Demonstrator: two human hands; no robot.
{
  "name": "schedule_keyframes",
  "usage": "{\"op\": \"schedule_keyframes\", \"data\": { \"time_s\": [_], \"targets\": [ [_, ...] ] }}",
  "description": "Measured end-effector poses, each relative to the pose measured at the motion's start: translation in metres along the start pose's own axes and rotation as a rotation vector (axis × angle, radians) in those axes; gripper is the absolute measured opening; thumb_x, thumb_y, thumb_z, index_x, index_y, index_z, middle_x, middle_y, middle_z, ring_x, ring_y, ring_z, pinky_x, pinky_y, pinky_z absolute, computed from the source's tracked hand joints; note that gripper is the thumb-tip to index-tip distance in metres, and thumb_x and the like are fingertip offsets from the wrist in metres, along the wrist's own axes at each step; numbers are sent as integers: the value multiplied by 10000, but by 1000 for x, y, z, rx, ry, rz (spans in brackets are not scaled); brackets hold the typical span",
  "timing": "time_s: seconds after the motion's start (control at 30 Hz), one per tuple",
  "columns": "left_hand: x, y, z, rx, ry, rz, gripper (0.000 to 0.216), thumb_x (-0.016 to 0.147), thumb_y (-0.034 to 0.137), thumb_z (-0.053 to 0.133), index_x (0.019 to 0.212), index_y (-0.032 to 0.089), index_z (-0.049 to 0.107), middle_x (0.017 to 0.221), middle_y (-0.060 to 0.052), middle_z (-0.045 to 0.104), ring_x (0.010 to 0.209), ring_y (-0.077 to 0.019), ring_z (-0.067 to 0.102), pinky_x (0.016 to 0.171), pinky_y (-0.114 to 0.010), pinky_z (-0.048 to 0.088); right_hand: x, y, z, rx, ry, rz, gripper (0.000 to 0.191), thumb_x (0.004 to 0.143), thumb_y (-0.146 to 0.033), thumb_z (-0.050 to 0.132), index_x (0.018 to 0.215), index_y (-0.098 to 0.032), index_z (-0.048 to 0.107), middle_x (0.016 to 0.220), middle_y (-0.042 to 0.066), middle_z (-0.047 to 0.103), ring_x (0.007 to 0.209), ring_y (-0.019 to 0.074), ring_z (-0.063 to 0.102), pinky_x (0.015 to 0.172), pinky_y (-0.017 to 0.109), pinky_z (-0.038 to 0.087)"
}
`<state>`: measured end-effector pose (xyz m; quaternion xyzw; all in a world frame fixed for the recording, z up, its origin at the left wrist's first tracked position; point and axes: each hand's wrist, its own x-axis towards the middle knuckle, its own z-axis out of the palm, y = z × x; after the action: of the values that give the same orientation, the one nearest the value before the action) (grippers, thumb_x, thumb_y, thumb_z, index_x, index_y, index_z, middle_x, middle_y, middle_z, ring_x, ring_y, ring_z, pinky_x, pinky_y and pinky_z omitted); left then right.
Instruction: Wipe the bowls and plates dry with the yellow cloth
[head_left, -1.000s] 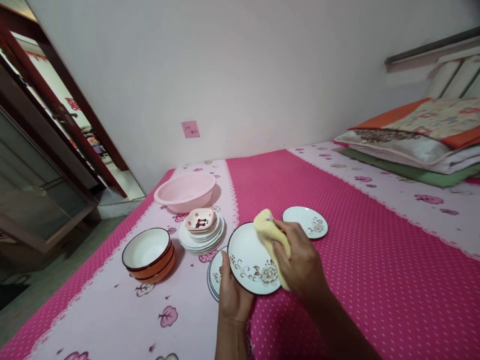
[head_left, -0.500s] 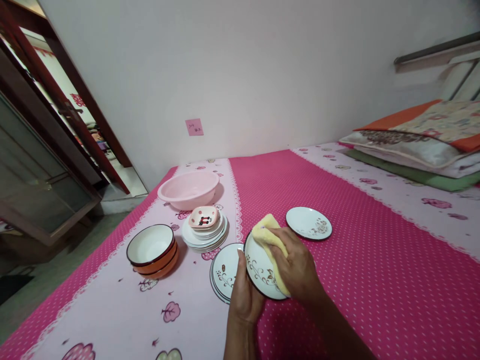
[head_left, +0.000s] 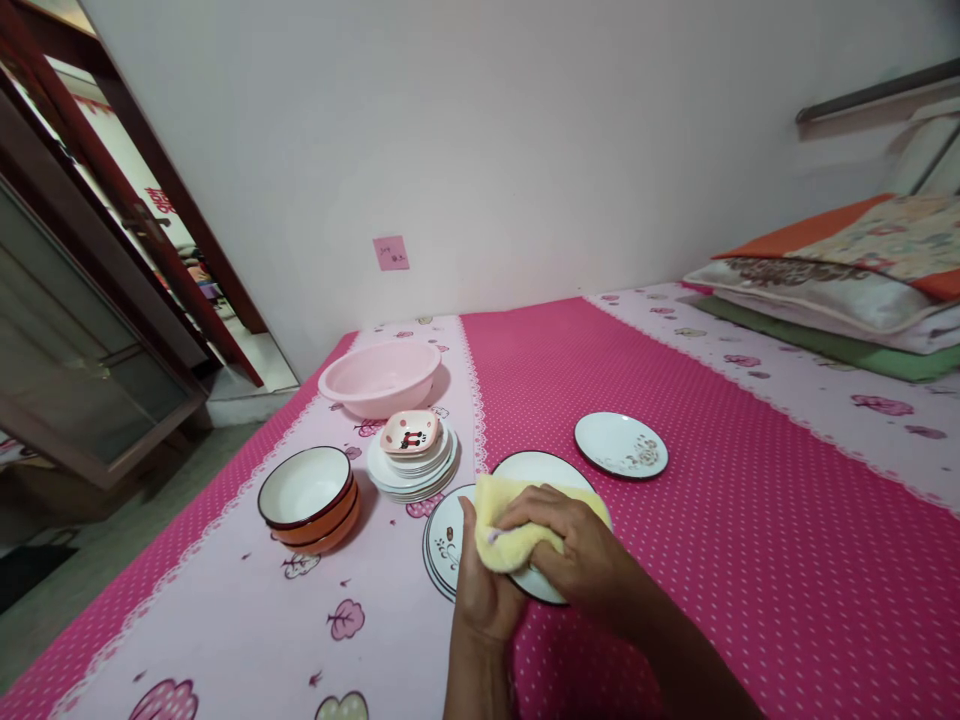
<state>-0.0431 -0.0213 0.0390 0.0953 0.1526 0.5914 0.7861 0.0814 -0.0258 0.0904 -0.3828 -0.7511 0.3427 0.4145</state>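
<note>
My left hand (head_left: 484, 590) grips the left edge of a white plate (head_left: 536, 466) with a dark rim, its thumb on top and the other fingers underneath. A folded yellow cloth (head_left: 506, 500) is bunched in my right hand (head_left: 566, 535), pressed on the plate's face and covering most of its pattern. Partly behind my left hand lies a stack of similar plates (head_left: 444, 545) with brown floral drawings. Another dark-rimmed plate (head_left: 619, 445) rests by itself on the pink cover, beyond my right hand.
Orange bowls (head_left: 315, 510) are stacked at the left. Beside them, white plates (head_left: 382, 470) carry a small patterned dish (head_left: 411, 433). A pink basin (head_left: 382, 380) stands behind, near the wall. Folded bedding (head_left: 840, 290) is piled at the far right.
My right hand has moved the cloth left and down over the plate, toward my left thumb. My left hand keeps its hold on the plate.
</note>
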Motion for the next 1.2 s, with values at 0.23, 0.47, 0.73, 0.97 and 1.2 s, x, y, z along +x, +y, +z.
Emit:
{"op": "schedule_keyframes", "data": {
  "time_s": [0.23,0.47,0.73,0.97,1.2],
  "targets": [
    [-2,8,-4,70,-171,-185,800,944,735,462,1176,23,743,1249,-248,731,1367,-408,555,1209,-510,364,-11,-12,-12,-141,-228,30,291,746,-85,449,761,-246,691,842,-12,696,883,191,595,894,358,399],
    [4,12,-15,114,-32,-16,518,1042,490,462,1349,132,678,1327,-143,723,1394,-311,553,1259,-487,302,-19,-8,-27,-429,-252,11,269,737,-78,442,609,-233,621,728,27,681,751,210,583,802,366,414],
    [8,17,-25,0,-2,38,395,1005,411,573,1297,191,724,1261,-129,757,1395,-329,547,1268,-543,254,-14,32,-66,-557,331,158,249,770,-157,447,779,-230,686,839,66,715,823,246,632,723,348,436],
    [7,19,-33,33,-228,55,464,1040,491,451,1299,222,727,1355,-107,701,1482,-304,433,1296,-531,143,-2,42,-66,-34,521,388,340,863,-523,541,877,-203,658,723,37,693,625,224,614,546,318,456],
    [5,19,-29,94,-169,45,501,1041,492,445,1386,201,662,1380,-118,685,1468,-314,453,1292,-535,184,6,50,-32,296,263,354,512,841,-592,689,1091,-147,721,983,97,788,904,293,728,772,374,566]
  ]
}}
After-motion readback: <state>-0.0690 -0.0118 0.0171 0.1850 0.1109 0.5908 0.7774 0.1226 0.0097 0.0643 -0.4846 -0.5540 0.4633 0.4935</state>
